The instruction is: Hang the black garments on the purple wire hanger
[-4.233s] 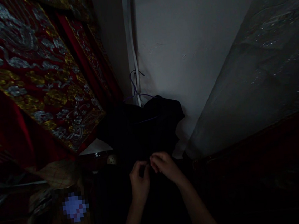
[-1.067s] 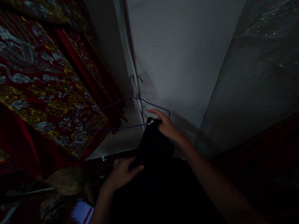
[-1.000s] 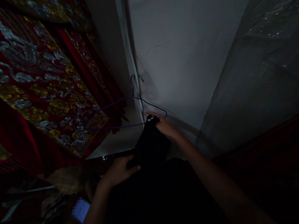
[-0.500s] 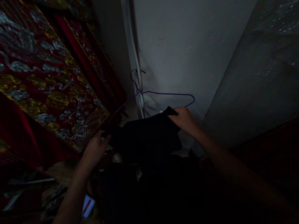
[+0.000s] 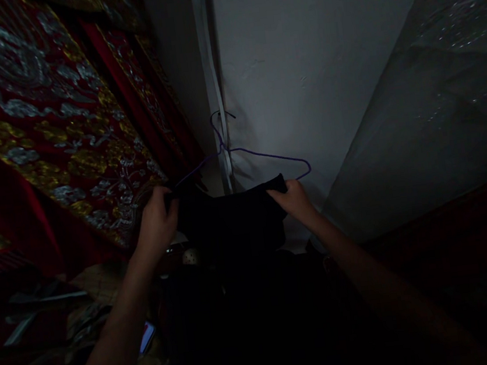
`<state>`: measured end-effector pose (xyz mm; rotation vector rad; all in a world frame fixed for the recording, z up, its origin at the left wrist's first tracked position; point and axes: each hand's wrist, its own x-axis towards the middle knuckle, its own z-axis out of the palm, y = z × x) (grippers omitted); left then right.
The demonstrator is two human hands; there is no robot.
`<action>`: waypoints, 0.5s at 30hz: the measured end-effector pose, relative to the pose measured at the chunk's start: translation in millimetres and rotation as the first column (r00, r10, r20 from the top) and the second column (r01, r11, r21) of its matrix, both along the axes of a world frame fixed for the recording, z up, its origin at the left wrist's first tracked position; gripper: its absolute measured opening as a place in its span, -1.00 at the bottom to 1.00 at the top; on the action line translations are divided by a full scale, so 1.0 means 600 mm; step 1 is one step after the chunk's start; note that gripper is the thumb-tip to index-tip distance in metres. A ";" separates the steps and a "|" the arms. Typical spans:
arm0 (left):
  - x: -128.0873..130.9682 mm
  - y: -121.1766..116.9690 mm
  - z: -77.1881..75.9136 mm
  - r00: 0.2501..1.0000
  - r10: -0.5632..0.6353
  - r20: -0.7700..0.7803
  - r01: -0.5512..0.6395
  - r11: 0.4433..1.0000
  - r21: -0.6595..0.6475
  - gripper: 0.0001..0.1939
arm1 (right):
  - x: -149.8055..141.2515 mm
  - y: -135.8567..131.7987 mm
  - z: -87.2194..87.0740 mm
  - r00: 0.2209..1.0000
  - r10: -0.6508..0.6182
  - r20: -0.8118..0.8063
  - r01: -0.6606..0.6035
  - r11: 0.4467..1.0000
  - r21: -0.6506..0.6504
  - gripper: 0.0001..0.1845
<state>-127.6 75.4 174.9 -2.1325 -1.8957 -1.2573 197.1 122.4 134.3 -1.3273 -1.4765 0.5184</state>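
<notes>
A black garment point(image 5: 234, 221) is stretched out between my two hands; the dim light hides what kind it is. My left hand point(image 5: 156, 221) pinches its upper left corner. At the upper right corner, my right hand point(image 5: 291, 196) grips the cloth between thumb and fingers. Just behind it, a thin purple wire clothes hanger point(image 5: 267, 155) hangs by its hook. The hanger's left arm runs down to the garment near my left hand, and its right end shows above my right hand. The cloth hides the hanger's lower part.
Red hangings point(image 5: 81, 107) with gold and silver embroidery fill the left side. A pale wall point(image 5: 290, 54) with a vertical cable point(image 5: 213, 51) stands ahead, and clear plastic sheeting point(image 5: 428, 103) covers the right. A lit phone point(image 5: 147, 336) lies low by my left forearm.
My left hand has risen with its corner of the garment, partly covering the hanger's left end. The right hand keeps its grip, with its corner of cloth turned more upright.
</notes>
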 end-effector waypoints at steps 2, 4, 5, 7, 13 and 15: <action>0.010 0.017 0.024 0.994 -0.101 0.033 0.098 0.992 0.074 -0.70 | -0.007 -0.013 -0.003 0.995 0.077 -0.062 -0.079 0.996 -0.032 -0.73; 0.011 0.043 0.040 0.978 -0.203 0.054 0.194 0.972 0.133 -0.67 | -0.010 -0.032 -0.002 0.969 0.234 -0.079 -0.236 0.972 -0.017 -0.80; 0.009 0.055 0.044 0.971 -0.231 0.057 0.221 0.965 0.144 -0.66 | -0.009 -0.042 -0.001 0.946 0.318 -0.065 -0.318 0.948 0.004 -0.80; -0.001 0.075 0.048 0.972 -0.231 0.050 0.223 0.967 0.125 -0.67 | 0.000 -0.060 0.004 0.918 0.394 -0.036 -0.392 0.918 0.055 -0.61; -0.028 0.088 0.047 0.975 -0.222 -0.027 0.224 0.967 0.119 -0.68 | 0.064 -0.053 0.016 0.979 0.093 -0.182 -0.064 0.985 0.158 -0.11; -0.029 0.088 0.046 0.969 -0.233 -0.077 0.242 0.959 0.144 -0.68 | 0.085 -0.039 0.022 0.989 0.098 -0.114 -0.083 0.989 0.123 -0.32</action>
